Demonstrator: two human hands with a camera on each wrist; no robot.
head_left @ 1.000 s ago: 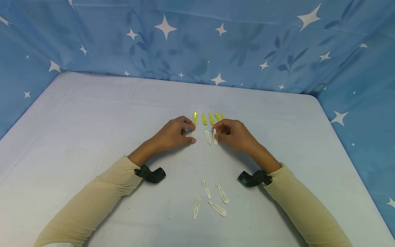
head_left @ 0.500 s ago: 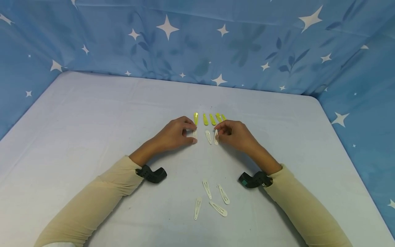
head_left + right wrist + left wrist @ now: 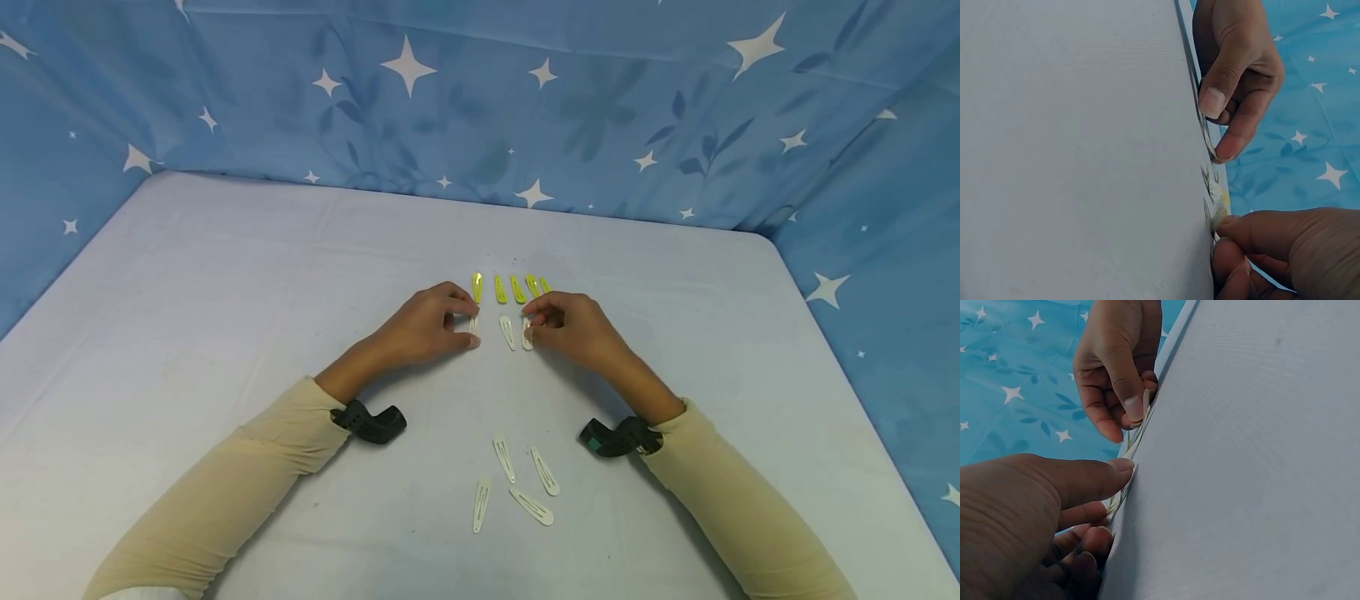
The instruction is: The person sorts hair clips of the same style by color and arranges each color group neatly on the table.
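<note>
In the head view my left hand (image 3: 429, 327) holds a white snap hair clip (image 3: 473, 325) by its two ends, thumb at the near end and fingertip at the far end. My right hand (image 3: 573, 325) pinches another white snap clip (image 3: 527, 335) at its right side, down on the table. A third white clip (image 3: 507, 332) lies between the two hands, untouched. Just beyond them runs a row of yellow snap clips (image 3: 500, 289), the rightmost partly covered by my right hand. Both wrist views show the clips edge-on at table level, so their outlines are hard to make out.
Closer to me on the white-covered table (image 3: 300, 250) lie several loose white clips (image 3: 531, 506) at various angles. A blue curtain (image 3: 480, 108) with white stars hangs behind the table's far edge. Each wrist carries a black camera mount (image 3: 375, 425).
Both hands stay almost in place. The clip at my right hand has shifted very slightly toward me; the other clips lie as before, and the head view has moved a little.
</note>
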